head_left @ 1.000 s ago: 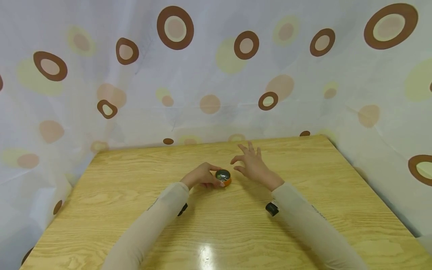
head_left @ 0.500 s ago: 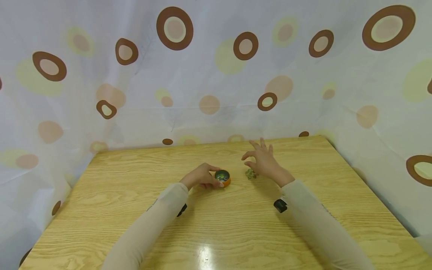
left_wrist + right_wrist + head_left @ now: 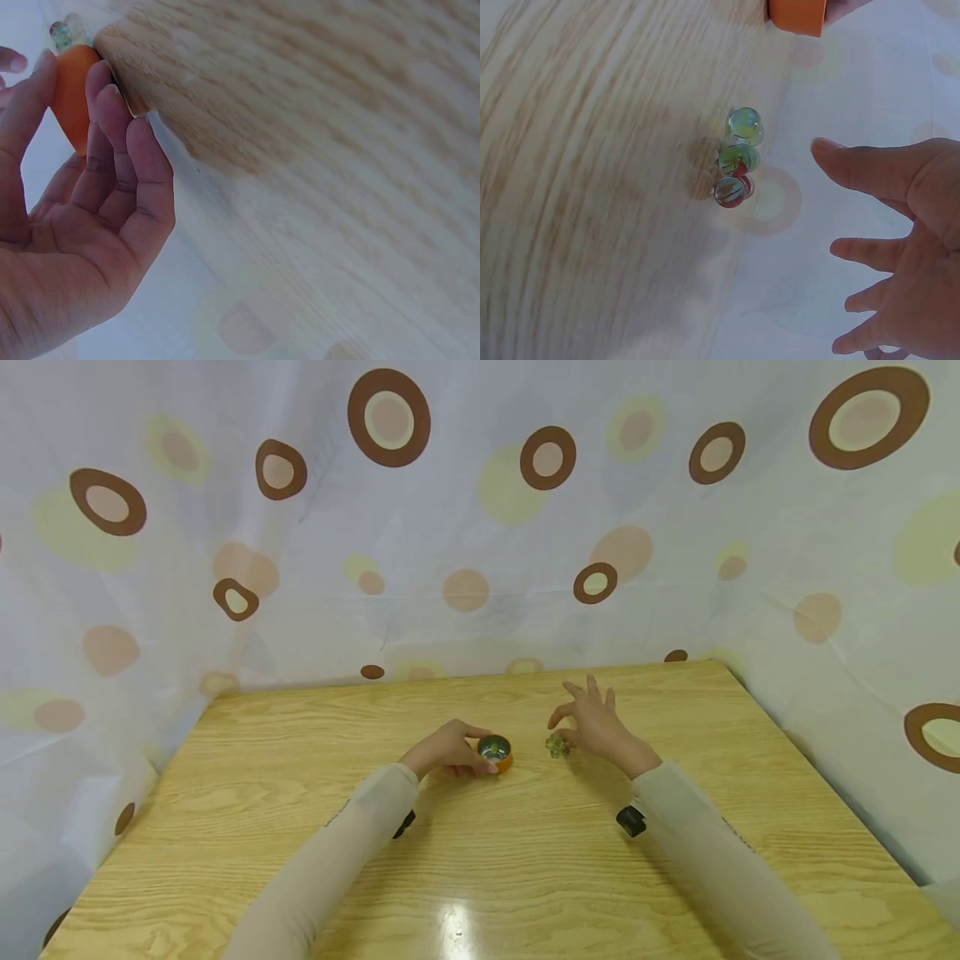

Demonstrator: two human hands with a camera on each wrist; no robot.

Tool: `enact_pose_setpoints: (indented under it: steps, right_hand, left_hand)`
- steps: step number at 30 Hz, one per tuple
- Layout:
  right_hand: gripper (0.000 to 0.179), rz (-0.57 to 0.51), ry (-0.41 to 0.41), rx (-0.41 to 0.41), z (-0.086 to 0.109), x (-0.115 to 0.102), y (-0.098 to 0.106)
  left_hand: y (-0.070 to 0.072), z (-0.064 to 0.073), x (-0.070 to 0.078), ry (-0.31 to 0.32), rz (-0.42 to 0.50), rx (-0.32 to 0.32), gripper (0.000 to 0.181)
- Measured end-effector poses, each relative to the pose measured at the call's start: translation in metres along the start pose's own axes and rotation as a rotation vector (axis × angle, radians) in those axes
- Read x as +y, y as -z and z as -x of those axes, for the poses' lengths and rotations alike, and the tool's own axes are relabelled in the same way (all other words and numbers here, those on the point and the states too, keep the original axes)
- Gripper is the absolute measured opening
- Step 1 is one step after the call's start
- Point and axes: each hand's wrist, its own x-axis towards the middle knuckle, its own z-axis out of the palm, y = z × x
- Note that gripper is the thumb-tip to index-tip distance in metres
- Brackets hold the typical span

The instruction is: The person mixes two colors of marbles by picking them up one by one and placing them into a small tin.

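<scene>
A small orange bowl (image 3: pixel 506 765) with a shiny metallic inside stands on the table, and a green marble (image 3: pixel 493 748) shows in it. My left hand (image 3: pixel 448 750) grips its side, thumb at the near rim; the left wrist view shows fingers about the orange wall (image 3: pixel 71 97). To the right of the bowl, several clear glass marbles (image 3: pixel 739 160) with green, yellow and red swirls lie clustered on the wood. Just beside them hovers my right hand (image 3: pixel 600 729), fingers spread and thumb apart. In the right wrist view nothing is between its fingers.
The pale wooden table (image 3: pixel 300 860) reaches back to a white curtain (image 3: pixel 450 510) with brown, yellow and peach circles, which also hangs along both sides. A black wrist camera (image 3: pixel 632 821) sits under the right sleeve.
My right hand has moved right, from near the bowl to the marble cluster, which now shows. Green has appeared inside the bowl. My left hand has kept its grip there.
</scene>
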Motion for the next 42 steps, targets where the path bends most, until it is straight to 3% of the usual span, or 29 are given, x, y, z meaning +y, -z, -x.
enact_pose_setpoints:
  steps: [15,42]
  right_hand:
    - [0.008,0.006,0.015,-0.116,0.004,0.004,-0.008]
    - [0.006,0.063,0.036,-0.109,0.001,0.0,-0.013]
  left_hand:
    - [0.001,-0.001,-0.002,0.005,0.006,-0.006,0.071]
    - [0.0,-0.003,-0.004,0.0,0.035,-0.013,0.067]
